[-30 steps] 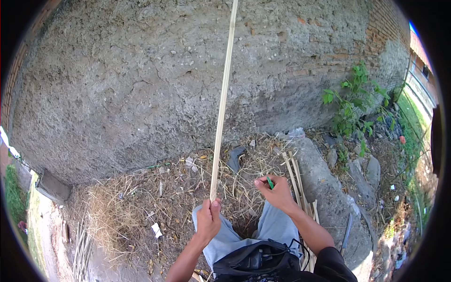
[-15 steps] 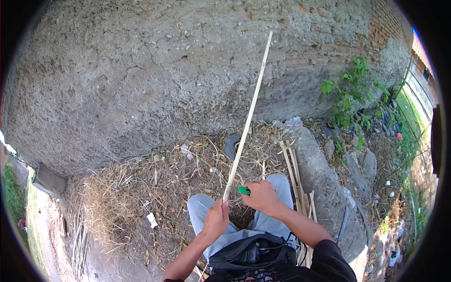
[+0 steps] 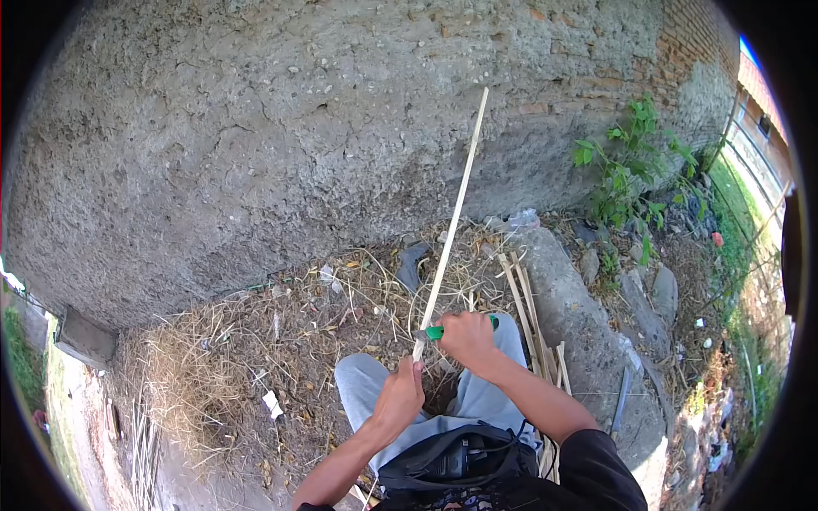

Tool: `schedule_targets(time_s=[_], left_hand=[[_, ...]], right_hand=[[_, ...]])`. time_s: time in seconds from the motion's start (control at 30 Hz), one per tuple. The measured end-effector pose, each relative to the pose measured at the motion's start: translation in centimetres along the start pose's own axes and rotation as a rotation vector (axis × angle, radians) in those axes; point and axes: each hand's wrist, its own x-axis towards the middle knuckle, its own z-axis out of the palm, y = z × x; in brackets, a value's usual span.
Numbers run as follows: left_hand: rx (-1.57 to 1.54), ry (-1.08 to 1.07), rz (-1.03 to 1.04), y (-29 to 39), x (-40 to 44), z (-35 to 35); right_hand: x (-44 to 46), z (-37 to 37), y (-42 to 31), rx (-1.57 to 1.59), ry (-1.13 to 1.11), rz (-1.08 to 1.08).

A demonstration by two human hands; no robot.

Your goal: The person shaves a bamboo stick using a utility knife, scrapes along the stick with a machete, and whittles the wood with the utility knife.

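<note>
A long, pale bamboo strip [image 3: 457, 213] slants up and away from my lap, its far end in front of the wall. My left hand [image 3: 398, 397] is closed around the strip's near end. In my right hand [image 3: 471, 343], fingers wrapped round it, is a green-handled knife [image 3: 434, 333]. Its short blade lies against the strip just above my left hand. Both hands are between my knees, over grey trousers [image 3: 362, 381]. A black bag [image 3: 452, 460] rests in my lap.
More bamboo strips [image 3: 524, 307] lie by my right knee, beside a concrete slab [image 3: 567, 298]. A rough wall [image 3: 281, 162] stands ahead. Straw [image 3: 192, 358] covers ground at left, near thin sticks [image 3: 143, 456]. A leafy plant [image 3: 635, 162] grows at right, and a long blade-like piece [image 3: 623, 400] lies on the slab.
The strip's far end has dropped lower in view. My right hand and the knife have shifted slightly up along the strip, and more of the green handle shows. My left hand keeps its grip.
</note>
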Motion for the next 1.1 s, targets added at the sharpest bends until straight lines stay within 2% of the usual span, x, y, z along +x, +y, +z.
schedule_targets(time_s=[0.03,0.1,0.33,0.4,0.47,0.53,0.6,0.67,0.7,0.77,0.83,0.9,0.93,1.07,1.1], left_hand=[[0.001,-0.001,0.004,0.1,0.0,-0.2],[-0.004,0.011,-0.012,0.2,0.1,-0.4],[-0.003,0.011,0.054,0.9,0.0,-2.1],[-0.019,-0.027,-0.022,2.0,-0.8,-2.8],[-0.036,-0.046,0.002,2.0,-2.0,-2.6],[-0.042,-0.076,0.027,1.4,-3.9,-2.3],[-0.002,-0.159,0.047,0.4,-6.2,-2.5],[0.08,-0.176,0.007,-1.1,-8.8,-3.8],[0.153,-0.188,-0.04,-1.7,-9.2,-4.8],[0.15,-0.21,-0.05,-2.4,-9.3,-7.0],[0.131,-0.211,-0.057,-2.9,-9.2,-7.4],[0.083,-0.182,0.0,-3.9,-9.1,-7.0],[0.071,-0.18,0.007,-4.8,-9.3,-6.4],[0.03,-0.152,0.086,-6.7,-10.5,-5.6],[0.104,-0.191,-0.023,-6.8,-11.0,-5.7]], right_hand=[[0.3,0.5,0.2,0.0,0.003,0.003],[0.8,1.3,0.4,-0.036,0.144,-0.021],[3.2,1.0,0.5,0.01,0.247,-0.014],[4.3,-0.5,1.0,0.012,0.245,0.118],[6.0,-3.2,2.7,-0.015,0.244,0.268],[7.8,-4.0,4.7,-0.048,0.159,0.315],[10.1,-4.9,9.3,-0.015,0.314,0.5],[10.9,-7.1,12.9,-0.085,0.337,0.54],[11.1,-7.9,13.7,-0.083,0.346,0.543],[10.4,-8.8,14.5,-0.182,0.325,0.474],[10.9,-8.4,14.8,-0.142,0.323,0.489],[10.8,-6.9,14.8,0.054,0.406,0.616],[10.9,-6.4,15.1,0.132,0.375,0.621],[10.1,-5.6,15.7,0.008,0.347,0.547],[10.2,-5.5,16.0,-0.056,0.337,0.542]])
